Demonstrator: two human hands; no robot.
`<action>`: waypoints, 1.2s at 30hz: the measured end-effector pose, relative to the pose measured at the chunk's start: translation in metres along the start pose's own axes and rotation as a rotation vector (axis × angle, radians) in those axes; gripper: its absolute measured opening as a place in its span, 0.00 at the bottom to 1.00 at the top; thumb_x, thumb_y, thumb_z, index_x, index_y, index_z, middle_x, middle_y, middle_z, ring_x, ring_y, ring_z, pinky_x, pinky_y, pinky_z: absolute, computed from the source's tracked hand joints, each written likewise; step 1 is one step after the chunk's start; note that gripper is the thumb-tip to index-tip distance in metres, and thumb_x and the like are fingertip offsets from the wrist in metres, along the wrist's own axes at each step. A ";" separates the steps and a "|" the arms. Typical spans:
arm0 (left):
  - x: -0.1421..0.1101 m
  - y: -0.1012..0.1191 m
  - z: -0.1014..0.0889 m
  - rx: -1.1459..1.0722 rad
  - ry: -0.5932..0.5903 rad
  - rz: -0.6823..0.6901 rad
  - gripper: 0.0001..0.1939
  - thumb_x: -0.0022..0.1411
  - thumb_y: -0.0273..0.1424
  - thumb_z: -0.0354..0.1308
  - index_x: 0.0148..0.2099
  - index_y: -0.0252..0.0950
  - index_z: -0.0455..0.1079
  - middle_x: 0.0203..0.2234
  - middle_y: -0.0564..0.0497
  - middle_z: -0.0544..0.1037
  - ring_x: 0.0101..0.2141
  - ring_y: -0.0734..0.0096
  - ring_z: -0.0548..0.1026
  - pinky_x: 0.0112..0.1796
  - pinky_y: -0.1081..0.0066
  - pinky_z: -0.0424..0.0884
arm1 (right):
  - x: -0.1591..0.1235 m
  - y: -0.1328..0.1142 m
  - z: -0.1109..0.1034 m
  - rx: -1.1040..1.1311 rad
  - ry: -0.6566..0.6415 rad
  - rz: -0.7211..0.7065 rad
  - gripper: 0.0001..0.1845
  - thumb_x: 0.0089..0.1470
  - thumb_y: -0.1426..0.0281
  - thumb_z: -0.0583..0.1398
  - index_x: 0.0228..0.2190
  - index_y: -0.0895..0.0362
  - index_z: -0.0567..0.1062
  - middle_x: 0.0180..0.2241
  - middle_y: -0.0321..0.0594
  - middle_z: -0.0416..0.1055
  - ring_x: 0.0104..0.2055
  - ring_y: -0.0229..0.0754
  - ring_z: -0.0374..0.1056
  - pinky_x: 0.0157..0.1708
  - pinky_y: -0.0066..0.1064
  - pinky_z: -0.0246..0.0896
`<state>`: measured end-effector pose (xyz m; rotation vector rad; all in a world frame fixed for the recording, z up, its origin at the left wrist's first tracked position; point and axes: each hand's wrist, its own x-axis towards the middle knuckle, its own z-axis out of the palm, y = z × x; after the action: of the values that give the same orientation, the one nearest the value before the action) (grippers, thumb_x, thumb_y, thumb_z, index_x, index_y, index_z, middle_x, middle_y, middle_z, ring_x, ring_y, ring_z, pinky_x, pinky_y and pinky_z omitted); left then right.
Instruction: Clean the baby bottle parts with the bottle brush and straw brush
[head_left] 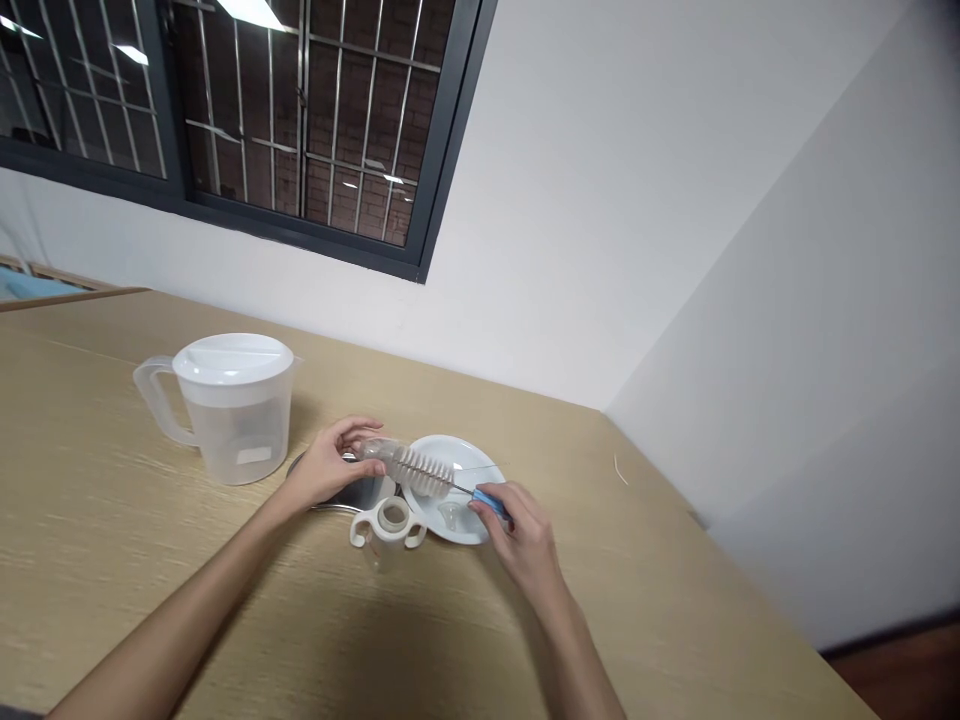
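Observation:
My left hand (330, 465) is closed around a small transparent bottle (381, 453) lying on its side, mouth to the right. A bottle brush (431, 475) with white bristles and a blue handle is in my right hand (525, 535), gripped by the handle. The brush tip is at the bottle's mouth, apparently partly inside; most bristles show outside. Beneath the brush lies a white plate (466, 450) with a small transparent piece (450, 514) on it. Just in front stands a transparent container with a white two-handled collar (391, 518).
A lidded translucent pitcher (240, 425) stands at the left, handle outward. Under my left hand lies a dark, shiny flat object (360, 497). A thin pale strip (621, 470) lies on the wooden table (675, 600) at the right. A wall and a barred window rise behind.

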<state>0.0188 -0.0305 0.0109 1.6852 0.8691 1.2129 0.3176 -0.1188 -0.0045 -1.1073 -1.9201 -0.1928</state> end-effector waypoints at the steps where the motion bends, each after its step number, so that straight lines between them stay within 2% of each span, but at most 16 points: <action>1: 0.000 0.000 0.000 -0.004 -0.003 -0.003 0.34 0.44 0.39 0.73 0.52 0.35 0.69 0.42 0.41 0.80 0.43 0.56 0.78 0.45 0.59 0.73 | 0.000 0.000 0.000 0.001 -0.001 -0.001 0.07 0.61 0.70 0.59 0.41 0.54 0.73 0.35 0.43 0.74 0.37 0.44 0.70 0.31 0.33 0.65; 11: 0.000 0.001 -0.002 -0.007 -0.005 -0.028 0.34 0.45 0.40 0.71 0.53 0.34 0.68 0.39 0.42 0.80 0.40 0.58 0.78 0.42 0.60 0.74 | 0.000 -0.006 -0.003 0.010 -0.011 0.038 0.07 0.60 0.69 0.59 0.41 0.54 0.74 0.36 0.43 0.74 0.36 0.44 0.71 0.28 0.32 0.65; 24: -0.002 0.005 0.001 0.000 -0.022 0.012 0.32 0.41 0.37 0.74 0.50 0.36 0.71 0.46 0.40 0.79 0.46 0.53 0.77 0.47 0.57 0.72 | 0.000 -0.004 -0.002 0.034 -0.028 -0.017 0.08 0.60 0.69 0.59 0.42 0.54 0.74 0.35 0.43 0.74 0.37 0.44 0.71 0.36 0.35 0.67; 28: -0.003 0.006 0.004 0.019 -0.023 0.025 0.31 0.40 0.36 0.74 0.48 0.37 0.72 0.47 0.41 0.79 0.47 0.53 0.76 0.49 0.57 0.71 | -0.001 -0.002 -0.001 0.027 -0.059 -0.003 0.08 0.62 0.70 0.57 0.42 0.54 0.74 0.34 0.43 0.74 0.36 0.44 0.71 0.35 0.34 0.66; 33: -0.004 0.009 0.005 -0.027 -0.035 0.041 0.33 0.39 0.35 0.75 0.49 0.36 0.71 0.48 0.41 0.79 0.48 0.52 0.76 0.49 0.57 0.71 | -0.004 0.000 0.002 -0.003 -0.114 0.003 0.09 0.64 0.71 0.54 0.40 0.56 0.75 0.28 0.39 0.72 0.30 0.41 0.69 0.30 0.30 0.62; 36: -0.004 0.010 0.004 -0.022 -0.040 0.052 0.33 0.40 0.34 0.75 0.49 0.37 0.70 0.48 0.41 0.79 0.49 0.52 0.76 0.50 0.57 0.70 | -0.004 -0.002 0.004 -0.004 -0.130 0.029 0.09 0.64 0.70 0.54 0.39 0.55 0.74 0.29 0.39 0.72 0.31 0.40 0.69 0.30 0.30 0.61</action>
<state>0.0220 -0.0384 0.0180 1.7186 0.7893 1.2148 0.3151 -0.1205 -0.0094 -1.1743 -2.0176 -0.1110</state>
